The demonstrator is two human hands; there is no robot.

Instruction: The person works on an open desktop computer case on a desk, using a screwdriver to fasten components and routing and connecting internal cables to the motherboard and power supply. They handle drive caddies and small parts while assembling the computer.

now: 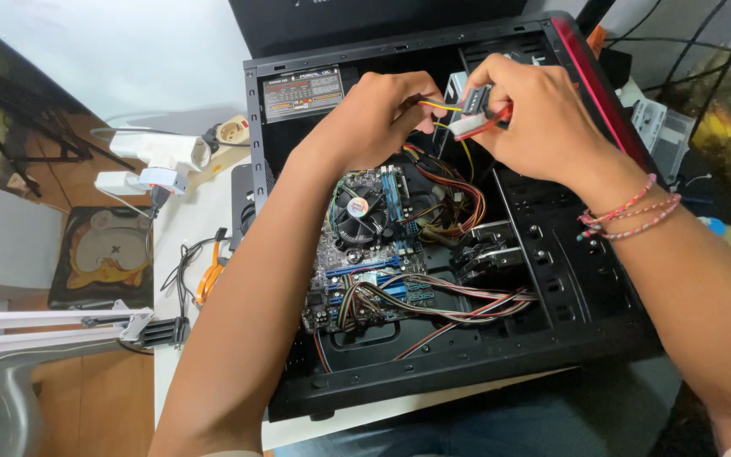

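An open black computer case (433, 372) lies on its side on a white table. Above its upper middle, my left hand (374, 114) pinches yellow and black wires where they lead into a white plug. My right hand (535, 110) grips that white power connector (471, 110) together with a red cable. Below the hands sit the motherboard with its round cooler fan (357, 210) and bundles of coloured wires (433, 300). The power supply (302, 93) fills the case's top left corner. Bead bracelets (628, 211) circle my right wrist.
A white power strip with plugs (175, 152) lies left of the case. Orange-handled pliers (209, 275) and a black cable rest on the table edge. A white lamp arm (52, 326) crosses the lower left. Black cables and clutter lie at the right.
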